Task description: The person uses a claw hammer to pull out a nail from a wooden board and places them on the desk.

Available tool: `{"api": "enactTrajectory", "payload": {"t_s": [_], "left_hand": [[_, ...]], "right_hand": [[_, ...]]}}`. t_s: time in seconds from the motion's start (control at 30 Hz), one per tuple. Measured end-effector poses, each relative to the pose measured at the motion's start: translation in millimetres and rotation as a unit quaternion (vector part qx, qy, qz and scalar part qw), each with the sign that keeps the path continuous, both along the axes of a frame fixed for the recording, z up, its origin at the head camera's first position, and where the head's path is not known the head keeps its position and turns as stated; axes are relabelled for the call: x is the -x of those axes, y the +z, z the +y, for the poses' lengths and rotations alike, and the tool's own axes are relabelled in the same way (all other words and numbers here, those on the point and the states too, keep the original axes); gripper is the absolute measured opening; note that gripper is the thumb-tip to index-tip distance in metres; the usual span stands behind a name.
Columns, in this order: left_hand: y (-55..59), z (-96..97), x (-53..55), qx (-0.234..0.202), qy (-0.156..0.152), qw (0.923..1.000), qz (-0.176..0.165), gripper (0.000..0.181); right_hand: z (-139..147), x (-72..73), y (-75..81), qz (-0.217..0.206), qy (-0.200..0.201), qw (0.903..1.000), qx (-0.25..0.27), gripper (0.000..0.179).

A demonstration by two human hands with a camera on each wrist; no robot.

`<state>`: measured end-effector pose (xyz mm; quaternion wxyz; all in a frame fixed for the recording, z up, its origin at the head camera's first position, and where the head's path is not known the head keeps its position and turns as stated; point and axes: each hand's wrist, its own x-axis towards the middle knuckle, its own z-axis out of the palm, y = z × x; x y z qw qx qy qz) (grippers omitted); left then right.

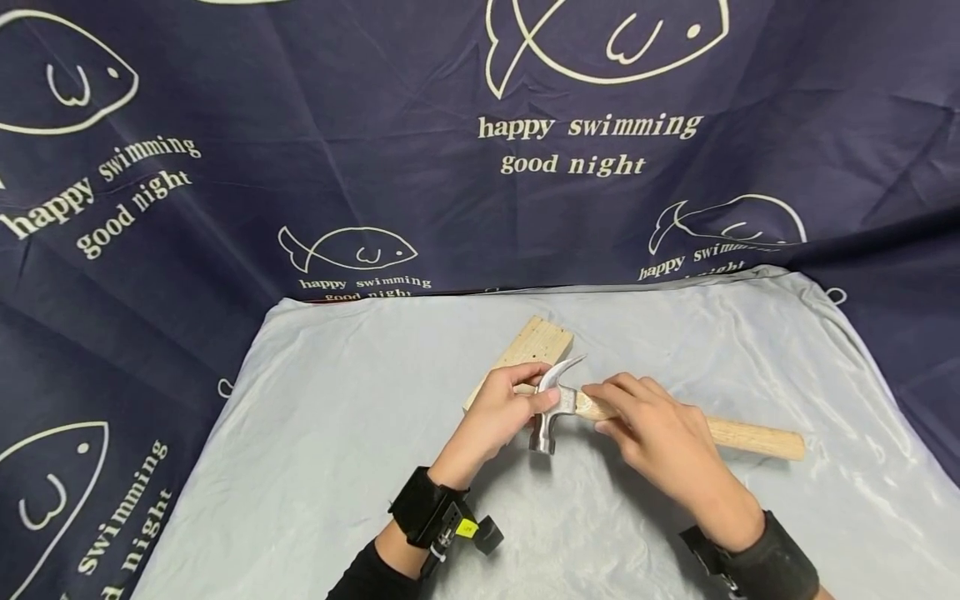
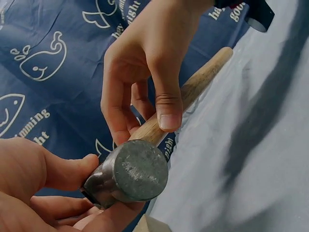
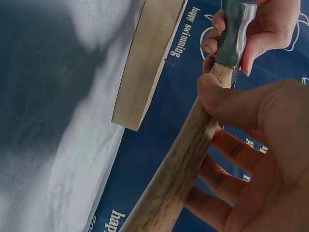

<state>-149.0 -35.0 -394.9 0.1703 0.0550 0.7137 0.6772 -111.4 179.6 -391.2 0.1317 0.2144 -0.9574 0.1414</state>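
Observation:
A claw hammer (image 1: 757, 439) with a steel head and pale wooden handle is held level above the cloth, its handle pointing right. My left hand (image 1: 504, 408) pinches the steel head between thumb and fingers, the claw curving up and away. Close to the head, my right hand (image 1: 660, 433) grips the handle from above, thumb on the near side. The left wrist view shows the hammer's round, scuffed striking face (image 2: 141, 169). Behind the left hand lies a wooden block (image 1: 536, 340), partly hidden by that hand. A small nail (image 3: 169, 62) sticks out of the block.
Light grey cloth (image 1: 315, 467) covers the table. Dark blue fabric (image 1: 420, 167) printed with fish and lettering hangs behind and at the sides. Each wrist wears a black strap (image 1: 772, 562) with a camera mount.

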Motion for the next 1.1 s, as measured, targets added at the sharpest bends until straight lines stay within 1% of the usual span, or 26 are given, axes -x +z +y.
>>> {"api": "enactTrajectory", "payload": {"t_s": [0.13,0.27,0.37,0.47,0.57,0.63,0.8,0.87,0.97,1.03,1.1], "left_hand": [[0.9,-0.6,-0.1,-0.023,0.007,0.9997,-0.010,0.036],[-0.6,-4.2,-2.3,-0.041,0.013,0.9989,-0.020,0.036],[-2.1,-7.9,-4.5,-0.040,0.017,0.9987,-0.027,0.035],[-2.3,-10.5,-4.8,-0.041,0.018,0.9984,-0.034,0.035],[-1.8,-12.7,-3.2,-0.044,0.021,0.9981,-0.038,0.037],[-1.5,-15.4,-2.0,-0.044,0.028,0.9980,-0.035,0.038],[1.1,-23.9,1.0,-0.043,0.049,0.9974,-0.031,0.039],[3.0,-26.5,2.6,-0.044,0.054,0.9971,-0.032,0.040],[5.6,-29.7,5.5,-0.045,0.056,0.9969,-0.033,0.043],[6.9,-32.2,7.4,-0.049,0.059,0.9964,-0.035,0.043],[8.4,-35.4,9.2,-0.052,0.064,0.9959,-0.038,0.043]], "right_hand": [[2,0.6,0.5,0.002,0.004,1.0000,0.005,0.048],[3,0.9,0.6,-0.012,0.017,0.9996,0.020,0.044],[6,0.3,-1.1,-0.020,0.031,0.9984,0.042,0.041],[13,0.0,-3.3,-0.014,0.034,0.9974,0.061,0.038],[22,-0.1,-5.1,0.002,0.027,0.9971,0.071,0.037],[27,-0.6,-6.4,0.022,0.020,0.9966,0.077,0.036],[38,-3.5,-9.7,0.064,-0.012,0.9930,0.098,0.041],[43,-5.1,-11.3,0.066,-0.028,0.9904,0.118,0.037],[50,-6.5,-15.3,0.060,-0.044,0.9851,0.155,0.024],[54,-6.3,-19.1,0.054,-0.046,0.9820,0.175,0.016],[56,-5.6,-23.4,0.044,-0.046,0.9810,0.183,0.011]]}}
